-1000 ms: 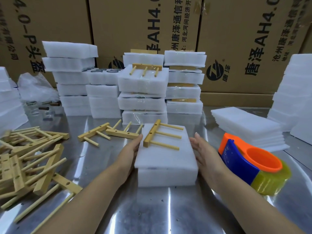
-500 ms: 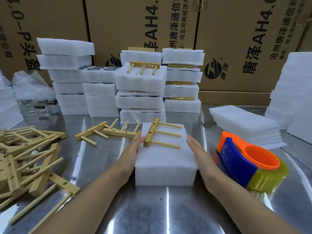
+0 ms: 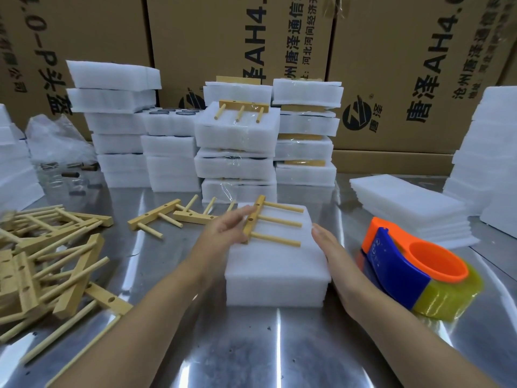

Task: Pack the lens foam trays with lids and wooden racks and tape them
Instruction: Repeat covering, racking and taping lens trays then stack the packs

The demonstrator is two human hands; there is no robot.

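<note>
Left hand point(image 3: 223, 229): fingers straight, slightly spread, tips touching the crossbar of the wooden rack point(image 3: 268, 221), no pinch. Right hand point(image 3: 328, 245): flat, fingers together, along the right edge of the foam tray point(image 3: 277, 278). Rack lies flat on top of tray, far half, pegs pointing right. Tape dispenser point(image 3: 414, 264) just right of tray; loose racks point(image 3: 50, 261) left; packed stacks point(image 3: 237, 141) behind.

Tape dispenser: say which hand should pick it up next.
Right, probably. The right hand, holding nothing, lies beside the foam tray, on the same side as the tape dispenser; the left hand touches the wooden rack across the tray.
</note>
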